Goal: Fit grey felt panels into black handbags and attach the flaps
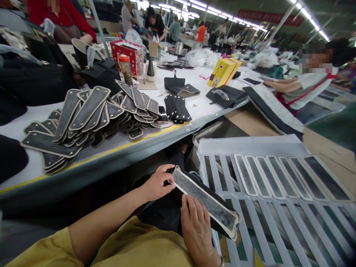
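Apparently, one strip (205, 198) is midway through handling across the lap, its end edging unflattened; the left hand (161, 181) pinches one end, the right hand's (196, 222) grip is unclear. Seven more lie on the rack (214, 148); studded pieces (89, 111) heap the tabletop (201, 107). The banner's (271, 16) writing is illegible.

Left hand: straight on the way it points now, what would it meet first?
The left hand would probably meet the pale-edged grey strip it touches; exact depth is unclear.
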Motion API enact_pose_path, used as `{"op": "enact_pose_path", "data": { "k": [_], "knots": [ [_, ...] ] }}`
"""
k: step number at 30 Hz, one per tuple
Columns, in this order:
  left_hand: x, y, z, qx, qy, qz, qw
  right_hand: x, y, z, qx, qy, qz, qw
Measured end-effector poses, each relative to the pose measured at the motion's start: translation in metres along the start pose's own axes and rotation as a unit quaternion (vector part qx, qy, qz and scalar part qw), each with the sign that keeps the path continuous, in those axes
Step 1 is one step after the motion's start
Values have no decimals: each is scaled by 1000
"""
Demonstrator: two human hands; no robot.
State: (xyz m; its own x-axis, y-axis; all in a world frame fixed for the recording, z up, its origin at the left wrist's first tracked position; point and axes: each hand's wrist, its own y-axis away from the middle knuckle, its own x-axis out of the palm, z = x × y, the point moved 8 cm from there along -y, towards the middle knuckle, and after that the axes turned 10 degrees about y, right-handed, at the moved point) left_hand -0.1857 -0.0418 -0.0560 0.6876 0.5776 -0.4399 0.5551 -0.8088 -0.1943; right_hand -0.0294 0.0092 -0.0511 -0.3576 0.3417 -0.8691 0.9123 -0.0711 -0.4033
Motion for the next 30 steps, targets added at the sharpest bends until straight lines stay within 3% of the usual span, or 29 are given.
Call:
{"op": "enact_pose_path", "data": {
  "k": [9,16,24,30],
  "knots": [
    [4,-4,0,-10,34,-24,999,3,-13,9,-16,-11,2,1000],
    [-6,7,6,5,101,-59,993,12,-27,22,-31,-24,6,999],
    [-4,12,14,-27,144,-65,987,19,-43,34,-23,-41,48,998],
    [9,12,14,-52,133,-80,986,13,-24,18,-28,-55,69,996]
  ]
}}
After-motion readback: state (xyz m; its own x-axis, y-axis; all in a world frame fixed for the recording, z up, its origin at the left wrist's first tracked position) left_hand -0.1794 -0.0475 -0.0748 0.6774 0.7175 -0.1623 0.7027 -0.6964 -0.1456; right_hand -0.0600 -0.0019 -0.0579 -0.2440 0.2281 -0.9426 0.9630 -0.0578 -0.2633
